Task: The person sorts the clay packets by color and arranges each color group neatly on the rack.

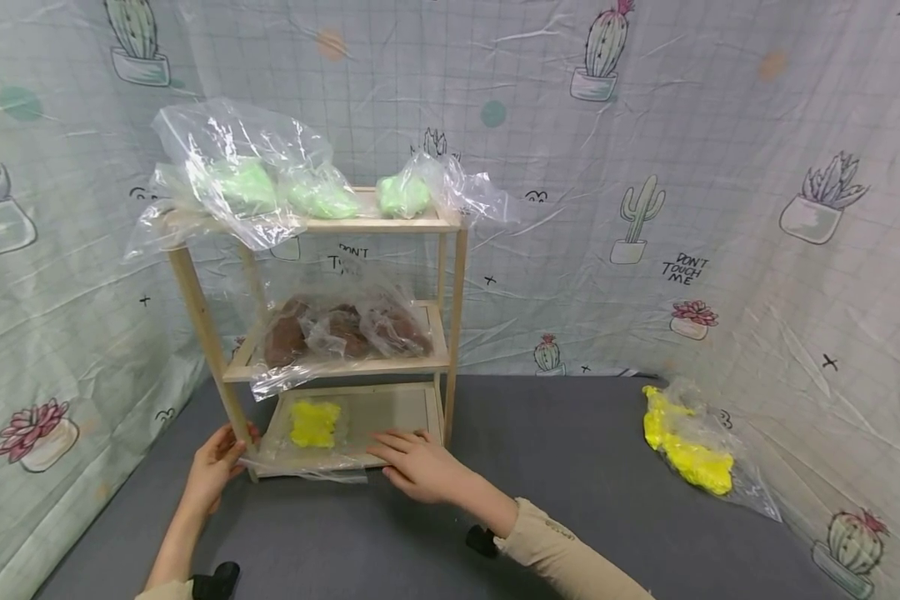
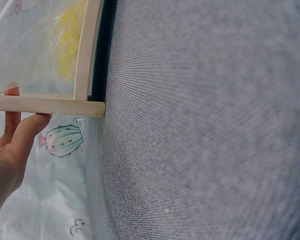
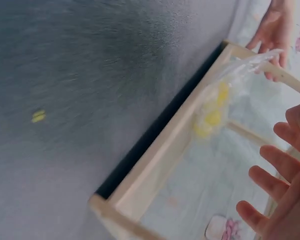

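Observation:
A small wooden rack [image 1: 456, 333] with three shelves stands on the table. My left hand [image 1: 216, 467] pinches its front left post [image 2: 50, 105] low down, thumb on one side and fingers on the other. On the bottom shelf [image 1: 390, 408] lies a clear plastic bag with a yellow lump [image 1: 315, 423] in it; the bag's loose end hangs over the front edge. My right hand [image 1: 423, 468] is above the right front part of that shelf, fingers spread and slightly bent, holding nothing. In the right wrist view those fingers [image 3: 270, 184] show apart from the bag.
Bagged brown lumps [image 1: 345, 329] fill the middle shelf. Bagged light green lumps [image 1: 403, 196] sit on top, their plastic overhanging both sides. Another bag of yellow material [image 1: 693, 454] lies on the grey table [image 1: 555, 500] at the right. A cactus-print curtain [image 1: 570, 275] encloses the table.

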{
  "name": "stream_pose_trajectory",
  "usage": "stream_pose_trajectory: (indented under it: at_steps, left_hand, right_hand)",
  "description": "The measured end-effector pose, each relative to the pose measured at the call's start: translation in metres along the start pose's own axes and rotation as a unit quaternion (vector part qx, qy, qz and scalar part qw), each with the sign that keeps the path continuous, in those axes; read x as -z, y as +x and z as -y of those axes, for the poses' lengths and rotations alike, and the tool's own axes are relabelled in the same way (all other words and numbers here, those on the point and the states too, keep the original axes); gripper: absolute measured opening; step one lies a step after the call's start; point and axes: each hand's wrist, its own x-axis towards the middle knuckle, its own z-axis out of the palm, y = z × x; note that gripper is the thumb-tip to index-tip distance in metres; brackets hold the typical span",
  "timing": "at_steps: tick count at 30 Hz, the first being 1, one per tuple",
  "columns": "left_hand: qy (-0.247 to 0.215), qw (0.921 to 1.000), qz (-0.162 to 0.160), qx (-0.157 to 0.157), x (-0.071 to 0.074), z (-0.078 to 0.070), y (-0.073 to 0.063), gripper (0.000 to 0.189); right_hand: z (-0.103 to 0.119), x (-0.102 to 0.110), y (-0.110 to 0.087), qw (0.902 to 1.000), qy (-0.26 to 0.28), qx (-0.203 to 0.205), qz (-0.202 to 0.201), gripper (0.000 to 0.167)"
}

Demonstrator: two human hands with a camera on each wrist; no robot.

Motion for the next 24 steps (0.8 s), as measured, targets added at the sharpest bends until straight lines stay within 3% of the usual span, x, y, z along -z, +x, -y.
stream_pose_trajectory:
  at_steps: [3,12,18,24]
  left_hand:
    - [-0.018,0.9998,0.000,-0.006,0.000,0.001,-0.001,0.023]
    - [-0.001,1.0000,-0.002,0.000,-0.002,0.000,-0.002,0.026]
    - [0.031,0.9995,-0.002,0.008,-0.003,-0.001,-0.001,0.034]
    - [0.036,0.9993,-0.003,0.008,-0.001,0.000,0.000,0.036]
  right_hand:
    - [-0.005,0.004,-0.019,0.9999,0.000,-0.004,-0.016,0.042]
    - [-0.032,0.017,-0.089,0.9951,0.041,-0.065,-0.062,0.040]
    - [-0.058,0.025,-0.142,0.9862,0.033,-0.122,-0.107,0.039]
    - [-0.087,0.031,-0.186,0.9735,0.023,-0.189,-0.127,0.041]
